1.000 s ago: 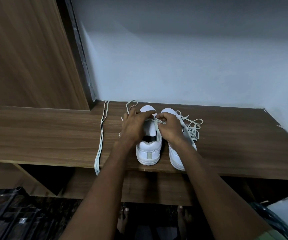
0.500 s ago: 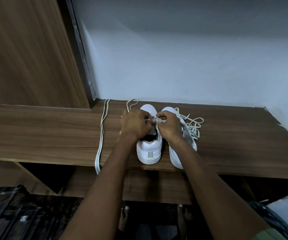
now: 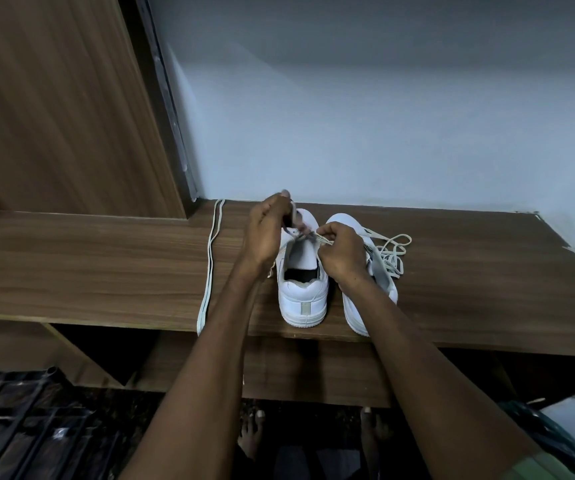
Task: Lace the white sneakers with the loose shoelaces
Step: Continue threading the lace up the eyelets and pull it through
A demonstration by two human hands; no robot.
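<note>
Much of the lacing area is hidden: the left hand covers the outer side of the left sneaker, and the right hand covers the inner side and most of the upper of the right sneaker, so the eyelets themselves cannot be made out. The lace end between the two hands is thin and slightly blurred, and how far it runs through the shoe cannot be told. Both white sneakers stand upright, side by side on the wooden bench, heels at its near edge and toes pointing at the pale wall. The left hand's grip is closed, thumb and fingers pinched on something pale just above the left sneaker's tongue; whether that is the lace or the tongue cannot be told. The right hand's grip is closed on the lace end, held directly over the gap between the two shoes and just above the left sneaker's opening. A tangle of lace lies on the bench touching the right sneaker's outer side. A second lace lies doubled and straight on the bench, well to the left of the hands, its loop hanging over the front edge. A wooden panel rises at the left. Bare toes show dimly on the floor below.
</note>
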